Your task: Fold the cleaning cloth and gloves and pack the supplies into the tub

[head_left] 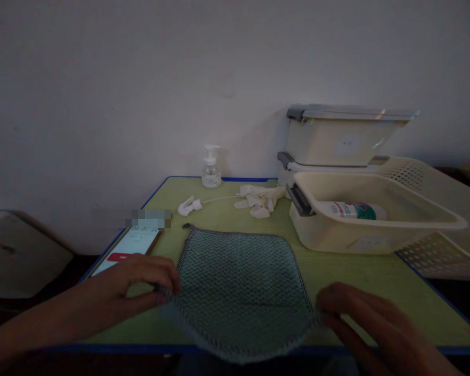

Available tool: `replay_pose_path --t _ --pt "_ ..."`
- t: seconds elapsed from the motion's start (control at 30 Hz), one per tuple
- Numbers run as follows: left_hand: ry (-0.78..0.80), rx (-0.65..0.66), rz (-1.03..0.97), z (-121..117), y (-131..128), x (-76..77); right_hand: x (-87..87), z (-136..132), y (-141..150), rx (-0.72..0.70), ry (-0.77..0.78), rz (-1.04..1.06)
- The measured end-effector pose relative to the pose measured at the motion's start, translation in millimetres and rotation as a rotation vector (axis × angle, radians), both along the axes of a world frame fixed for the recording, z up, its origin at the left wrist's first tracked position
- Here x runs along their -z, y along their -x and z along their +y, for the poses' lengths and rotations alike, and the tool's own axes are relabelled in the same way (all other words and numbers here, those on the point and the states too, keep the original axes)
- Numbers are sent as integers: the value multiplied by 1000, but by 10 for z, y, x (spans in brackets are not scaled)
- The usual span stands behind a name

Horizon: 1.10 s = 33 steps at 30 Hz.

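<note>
Green-grey woven cleaning cloth with a dark stitched border (243, 277) spreads across the lower centre of the frame, held by two bare hands over a pale green, blue-edged table (376, 277). The left hand (144, 279), at lower left, pinches the near left corner between thumb and fingers; the right hand (360, 308), at lower right, grips the near right corner. The cloth's near edge sags between them, while its far edge lies toward the middle of the tabletop. A lit smartphone (135, 243) rests at the left of the frame, just beyond the left hand. At upper centre, a clear pump bottle (211, 175) stands near the wall; in front of it lie a white trigger sprayer head (190, 207) and crumpled white gloves (260, 199). At right, an open cream bin (337, 237) holds a white labelled bottle (356, 210) on its side, with stacked lidded storage boxes (325, 138) behind and a perforated basket (405, 175) alongside.
</note>
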<state>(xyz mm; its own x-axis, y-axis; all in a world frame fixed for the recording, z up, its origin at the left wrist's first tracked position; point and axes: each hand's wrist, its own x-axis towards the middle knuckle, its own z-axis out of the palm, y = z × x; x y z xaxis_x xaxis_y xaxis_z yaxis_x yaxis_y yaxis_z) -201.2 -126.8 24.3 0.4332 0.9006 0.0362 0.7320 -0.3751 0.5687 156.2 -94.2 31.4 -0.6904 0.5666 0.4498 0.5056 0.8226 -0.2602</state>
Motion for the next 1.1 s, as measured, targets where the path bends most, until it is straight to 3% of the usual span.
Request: replay_pose_path --t 0.17,0.33,0.47,0.6,0.8,1.1 --pt "115 -168 -134 553 -113 15 39 418 309 205 120 17" --pt "56 -334 101 848 -211 252 289 794 474 365 220 -182" --pt "-76 -408 248 915 -300 360 438 909 482 424 238 -284" --pt "-78 -472 224 929 -347 393 499 930 475 412 214 -231" --pt "-122 -490 171 922 -355 473 549 963 444 351 112 -255" --pt "-176 -501 254 964 -349 559 633 979 433 336 -4 -301"
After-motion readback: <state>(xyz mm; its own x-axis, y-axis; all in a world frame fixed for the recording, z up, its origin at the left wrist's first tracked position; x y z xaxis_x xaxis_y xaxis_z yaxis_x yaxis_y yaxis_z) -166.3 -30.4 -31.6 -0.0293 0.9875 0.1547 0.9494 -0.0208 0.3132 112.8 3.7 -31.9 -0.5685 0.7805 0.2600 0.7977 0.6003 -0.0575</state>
